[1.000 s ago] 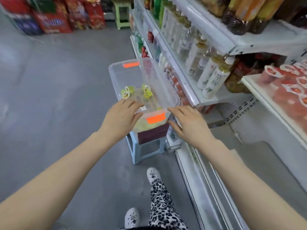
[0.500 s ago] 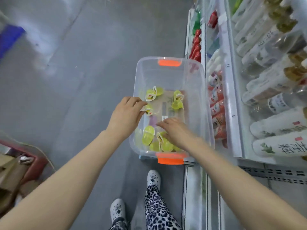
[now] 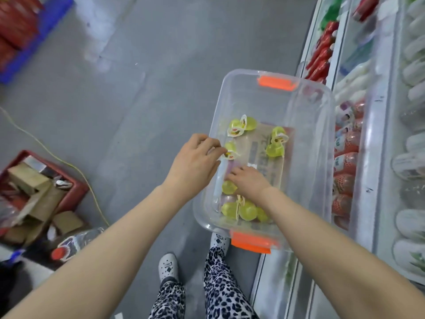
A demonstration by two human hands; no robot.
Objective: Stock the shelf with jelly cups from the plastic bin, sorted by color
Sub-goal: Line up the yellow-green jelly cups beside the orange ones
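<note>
Clear bin [image 3: 319, 157] with orange handles is seen just beside the shelf [image 3: 377, 143], on the aisle side. Yellow-green cups [image 3: 247, 211] are scattered over its bottom. They are translucent domes with white foil lids carrying a small red-and-dark logo, and most are tipped on their sides. Two are paired at the far left and two more at the far right. One lies by the left wall, and several are bunched at the near end. All cups seen are the same yellow-green.

Left hand [image 3: 195, 164] is held at the bin's left rim with fingers curled. One cup [image 3: 230, 151] seems to be pinched by its lid edge, though blur makes the contact unclear. Right hand [image 3: 249, 181] is lowered inside the bin, palm down, between the single cup and the near bunch. Whether anything is gripped there cannot be told.

Bottles are laid in rows on the shelf.
</note>
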